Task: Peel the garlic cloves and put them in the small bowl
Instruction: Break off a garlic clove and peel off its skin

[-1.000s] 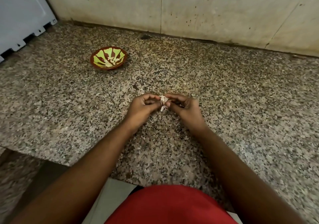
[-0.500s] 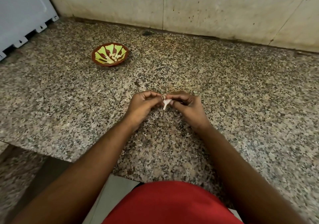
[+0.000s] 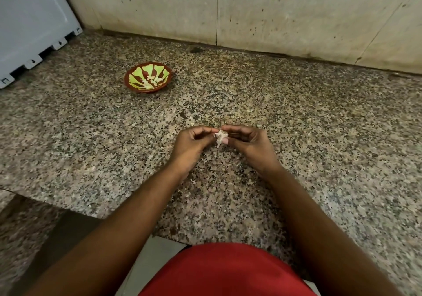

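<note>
Pretty clearly a home kitchen: a speckled granite counter is seen running up against a stained, splattered tiled wall. A small painted bowl with peeled garlic cloves in it is set on the counter, and a pale grey appliance is parked at the far left.
</note>
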